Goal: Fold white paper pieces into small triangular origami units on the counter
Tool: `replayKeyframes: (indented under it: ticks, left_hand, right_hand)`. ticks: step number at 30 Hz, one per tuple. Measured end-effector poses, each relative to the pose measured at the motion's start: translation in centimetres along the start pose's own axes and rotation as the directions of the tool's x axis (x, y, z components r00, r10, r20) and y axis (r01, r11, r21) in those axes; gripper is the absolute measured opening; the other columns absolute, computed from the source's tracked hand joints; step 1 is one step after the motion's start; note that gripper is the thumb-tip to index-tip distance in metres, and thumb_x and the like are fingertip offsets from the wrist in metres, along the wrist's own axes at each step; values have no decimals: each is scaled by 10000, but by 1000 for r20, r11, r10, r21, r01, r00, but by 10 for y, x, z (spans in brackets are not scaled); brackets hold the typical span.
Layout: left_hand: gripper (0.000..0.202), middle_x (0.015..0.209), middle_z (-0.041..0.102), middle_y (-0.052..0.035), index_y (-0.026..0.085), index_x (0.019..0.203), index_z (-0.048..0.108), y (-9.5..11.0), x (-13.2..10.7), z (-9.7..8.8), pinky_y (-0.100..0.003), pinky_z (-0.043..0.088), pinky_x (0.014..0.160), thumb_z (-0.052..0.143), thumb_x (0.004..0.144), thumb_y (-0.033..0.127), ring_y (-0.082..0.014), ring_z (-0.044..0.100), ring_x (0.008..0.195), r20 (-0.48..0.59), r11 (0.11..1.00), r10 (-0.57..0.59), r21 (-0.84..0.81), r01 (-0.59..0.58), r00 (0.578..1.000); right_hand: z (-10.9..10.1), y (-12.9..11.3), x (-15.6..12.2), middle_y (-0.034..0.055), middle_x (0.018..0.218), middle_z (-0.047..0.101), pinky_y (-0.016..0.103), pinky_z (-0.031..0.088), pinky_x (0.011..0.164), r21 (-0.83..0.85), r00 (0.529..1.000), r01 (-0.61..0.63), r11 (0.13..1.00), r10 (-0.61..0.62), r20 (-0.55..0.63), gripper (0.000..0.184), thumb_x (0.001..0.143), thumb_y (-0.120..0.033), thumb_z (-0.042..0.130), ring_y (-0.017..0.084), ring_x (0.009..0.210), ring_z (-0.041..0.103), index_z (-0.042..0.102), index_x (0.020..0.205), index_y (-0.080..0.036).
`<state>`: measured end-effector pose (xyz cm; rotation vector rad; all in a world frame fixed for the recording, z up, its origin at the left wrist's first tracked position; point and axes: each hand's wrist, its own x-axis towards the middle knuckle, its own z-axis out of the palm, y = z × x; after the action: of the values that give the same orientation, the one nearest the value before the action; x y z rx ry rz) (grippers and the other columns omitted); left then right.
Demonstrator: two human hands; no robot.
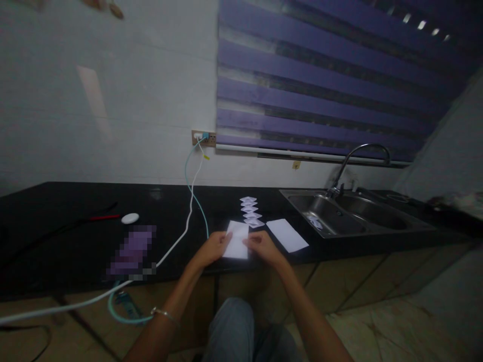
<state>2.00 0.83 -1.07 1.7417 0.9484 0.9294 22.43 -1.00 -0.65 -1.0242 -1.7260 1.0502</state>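
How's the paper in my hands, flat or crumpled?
Flat: the white paper shows a smooth face and straight edges between the left hand and right hand. Whether it's doubled over, I can't tell.

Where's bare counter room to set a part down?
Black countertop: bare between white disc and white cable; smaller gap between teal cable and folded papers. Crowded at the front middle: left hand and right hand on the held paper, loose sheet close to the right.
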Motion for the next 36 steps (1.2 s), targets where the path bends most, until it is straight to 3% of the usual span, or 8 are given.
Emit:
replayKeyframes:
  ticks: [7, 31, 36]
  left_hand:
    - [526, 655, 597, -26, 109, 781, 609, -3, 2, 0, -218, 352, 498, 464, 810, 613, -123, 496, 546, 3, 996, 10, -88, -10, 1000]
    - [496, 625, 586, -15, 137, 708, 579, -9, 9, -6, -215, 389, 503, 486, 784, 618, -140, 528, 578, -247, 998, 36, -47, -50, 968]
    - [489, 488, 482, 45, 150, 739, 548, -15, 9, -6, -185, 279, 354, 433, 818, 618, -83, 404, 355, -185, 997, -8, -71, -5, 983]
  right_hand:
    - [1, -4, -1, -13, 524, 526, 220, 329, 514, 5, 999, 8, 1000, -8, 35, 364, 779, -426, 630, 98, 504, 459, 577, 568, -134]
    - [-1, -4, -1, -20, 523, 530, 211, 322, 505, -53, 993, 35, 998, -29, 118, 360, 776, -413, 633, 93, 495, 449, 568, 553, -138]
    - [1, -3, 0, -18, 534, 523, 209, 313, 498, -32, 996, 6, 999, -3, 93, 350, 769, -412, 641, 91, 500, 443, 569, 571, -134]
